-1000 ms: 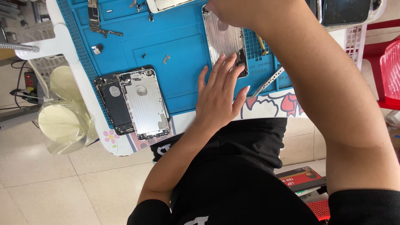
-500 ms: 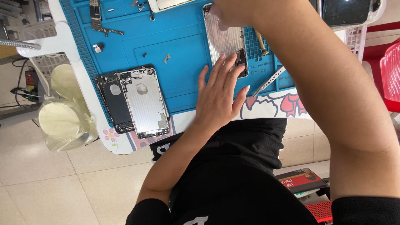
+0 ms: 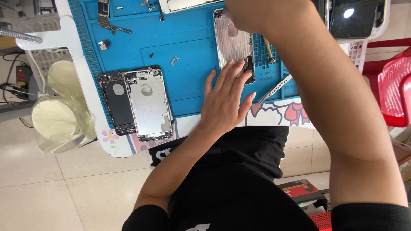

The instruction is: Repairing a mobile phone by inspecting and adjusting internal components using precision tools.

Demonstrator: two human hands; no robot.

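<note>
A bare silver phone housing (image 3: pixel 233 45) lies on a blue work mat (image 3: pixel 184 25). My left hand (image 3: pixel 222 102) lies flat on the mat with fingers spread, and its fingertips touch the housing's near end. My right hand (image 3: pixel 257 15) is over the housing's far end at the top edge of the view. Its fingers are hidden, so I cannot tell what it holds. To the left, a dark phone body (image 3: pixel 116 102) and a second silver housing (image 3: pixel 149 105) lie side by side at the mat's near edge.
A thin metal strip (image 3: pixel 274 87) lies by my left thumb, and small loose parts (image 3: pixel 174 60) dot the mat. A dark screen (image 3: pixel 355 17) sits top right. A red chair (image 3: pixel 394 85) stands right, pale yellow discs (image 3: pixel 60 115) left, and a red box (image 3: pixel 302 190) on the floor.
</note>
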